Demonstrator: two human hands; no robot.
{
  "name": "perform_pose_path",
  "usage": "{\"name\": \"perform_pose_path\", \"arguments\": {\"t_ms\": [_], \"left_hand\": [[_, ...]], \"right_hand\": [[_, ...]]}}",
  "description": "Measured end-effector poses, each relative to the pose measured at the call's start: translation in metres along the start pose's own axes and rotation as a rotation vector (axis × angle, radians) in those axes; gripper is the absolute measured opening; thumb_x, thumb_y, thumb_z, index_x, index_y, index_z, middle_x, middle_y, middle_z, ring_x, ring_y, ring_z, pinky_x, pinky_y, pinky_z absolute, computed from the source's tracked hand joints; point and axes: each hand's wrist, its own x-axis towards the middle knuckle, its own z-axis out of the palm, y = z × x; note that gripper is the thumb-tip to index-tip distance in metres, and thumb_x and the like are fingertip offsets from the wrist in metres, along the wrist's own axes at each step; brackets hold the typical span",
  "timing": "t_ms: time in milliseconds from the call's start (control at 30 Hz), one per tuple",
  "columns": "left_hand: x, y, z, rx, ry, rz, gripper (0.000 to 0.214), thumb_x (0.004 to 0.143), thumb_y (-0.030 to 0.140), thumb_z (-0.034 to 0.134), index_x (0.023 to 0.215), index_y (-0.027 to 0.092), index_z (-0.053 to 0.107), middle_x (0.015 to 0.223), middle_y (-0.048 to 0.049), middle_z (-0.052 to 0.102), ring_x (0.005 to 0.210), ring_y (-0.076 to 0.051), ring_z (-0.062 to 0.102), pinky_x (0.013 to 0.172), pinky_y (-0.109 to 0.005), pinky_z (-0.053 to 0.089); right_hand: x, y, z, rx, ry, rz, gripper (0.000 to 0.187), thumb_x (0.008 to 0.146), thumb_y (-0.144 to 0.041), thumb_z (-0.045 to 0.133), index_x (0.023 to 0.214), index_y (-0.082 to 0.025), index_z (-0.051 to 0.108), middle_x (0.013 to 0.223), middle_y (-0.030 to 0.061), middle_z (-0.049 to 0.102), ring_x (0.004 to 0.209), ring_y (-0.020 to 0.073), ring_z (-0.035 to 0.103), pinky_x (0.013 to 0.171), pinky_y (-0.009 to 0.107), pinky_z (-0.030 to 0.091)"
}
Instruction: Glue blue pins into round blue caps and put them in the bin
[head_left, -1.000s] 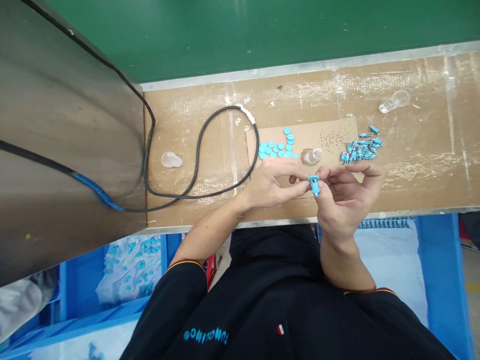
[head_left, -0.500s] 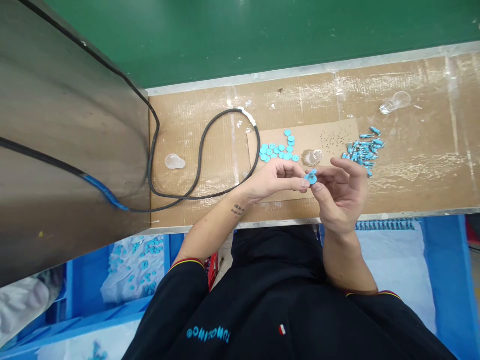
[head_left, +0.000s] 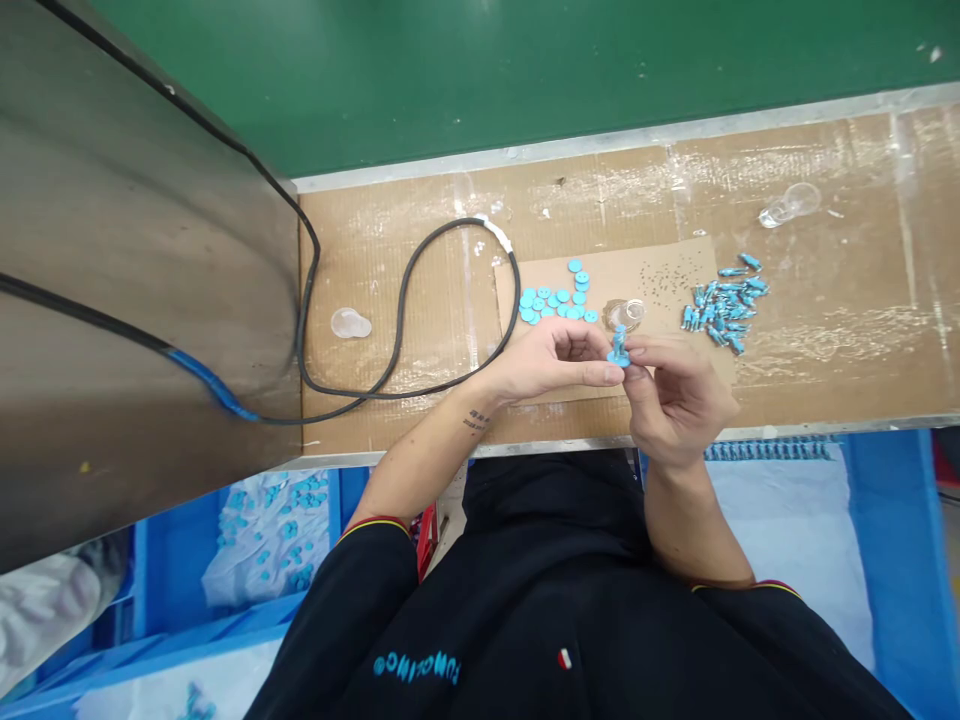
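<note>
From the head camera, both of my hands meet just in front of me over the near edge of the counter (head_left: pixel 420 250). My left hand (head_left: pixel 551 365) and my right hand (head_left: pixel 675 395) are pressed fingertip to fingertip, together pinching one small blue piece (head_left: pixel 619 347), a disc with a short stem standing on it, held up off the counter between them.

Just beyond my left hand lies a loose group of blue discs (head_left: pixel 556 295) on a cardboard sheet (head_left: pixel 660 275). Beyond and to the outside of my right hand sits a heap of blue pins (head_left: pixel 724 303). Between the two groups, right past my fingertips, is a small clear cup (head_left: pixel 624 314).

As I judge it, this one piece looks joined or nearly so, while many discs and pins lie unpaired, so most of the work is left. I see no pile of finished pieces on the counter; the blue bins (head_left: pixel 885 540) below my arms may hold them, but I cannot tell.

Far to the left of my left hand a black cable (head_left: pixel 397 300) loops across the counter.
</note>
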Motion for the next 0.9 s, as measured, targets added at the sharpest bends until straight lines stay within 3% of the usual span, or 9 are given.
{"name": "perform_pose_path", "arguments": {"t_ms": [233, 467, 533, 633, 700, 900], "left_hand": [[0.0017, -0.0068, -0.0031, 0.094, -0.021, 0.045, 0.052, 0.059, 0.051, 0.104, 0.074, 0.014, 0.07, 0.074, 0.0015, 0.068, 0.07, -0.008, 0.061, 0.07, -0.026, 0.049], [-0.0016, -0.0048, -0.0031, 0.341, -0.067, 0.062, 0.056, 0.071, 0.067, 0.092, 0.074, 0.016, 0.07, 0.066, 0.0037, 0.058, 0.059, -0.006, 0.044, 0.056, -0.026, 0.034], [-0.0024, -0.0037, -0.0027, 0.388, -0.025, 0.169, 0.051, 0.072, 0.062, 0.094, 0.084, 0.017, 0.073, 0.07, 0.0042, 0.06, 0.062, -0.006, 0.048, 0.058, -0.025, 0.038], [-0.0035, -0.003, -0.002, 0.475, 0.06, 0.46, 0.05, 0.075, 0.046, 0.097, 0.11, 0.021, 0.074, 0.085, 0.0038, 0.066, 0.073, -0.007, 0.057, 0.067, -0.023, 0.045], [-0.0041, -0.0028, -0.0016, 0.543, 0.044, 0.621, 0.051, 0.08, 0.04, 0.095, 0.123, 0.025, 0.072, 0.093, 0.0031, 0.07, 0.076, -0.006, 0.058, 0.07, -0.022, 0.047], [-0.0069, 0.0, 0.0014, 0.681, -0.016, 0.812, 0.046, 0.09, 0.038, 0.086, 0.131, 0.024, 0.07, 0.098, 0.0018, 0.074, 0.081, -0.007, 0.062, 0.074, -0.022, 0.051]], "right_hand": [[-0.0025, -0.0014, -0.0009, -0.039, 0.009, 0.012, 0.013, 0.098, -0.02, 0.068, 0.109, -0.027, 0.072, 0.096, 0.0024, 0.077, 0.09, 0.0196, 0.076, 0.077, 0.036, 0.062], [0.0008, -0.0057, -0.0008, 0.034, 0.015, -0.027, 0.018, 0.093, -0.015, 0.073, 0.107, -0.027, 0.07, 0.089, -0.0004, 0.073, 0.079, 0.0163, 0.07, 0.068, 0.031, 0.058], [0.0021, -0.0064, -0.0011, 0.054, 0.025, -0.029, 0.019, 0.093, -0.014, 0.074, 0.106, -0.027, 0.07, 0.088, -0.0006, 0.072, 0.079, 0.0161, 0.07, 0.068, 0.03, 0.058], [0.0036, -0.0064, -0.0014, 0.094, 0.042, -0.04, 0.019, 0.094, -0.015, 0.075, 0.107, -0.027, 0.068, 0.085, -0.0009, 0.071, 0.076, 0.0157, 0.069, 0.066, 0.03, 0.056], [0.004, -0.0063, -0.0013, 0.113, 0.048, -0.065, 0.018, 0.095, -0.017, 0.076, 0.107, -0.027, 0.066, 0.083, -0.0015, 0.07, 0.073, 0.0156, 0.068, 0.065, 0.031, 0.056], [0.0037, -0.0092, -0.0039, 0.068, 0.092, -0.176, 0.029, 0.088, -0.014, 0.082, 0.103, -0.027, 0.061, 0.087, -0.0029, 0.07, 0.072, 0.0148, 0.067, 0.062, 0.03, 0.056]]}}
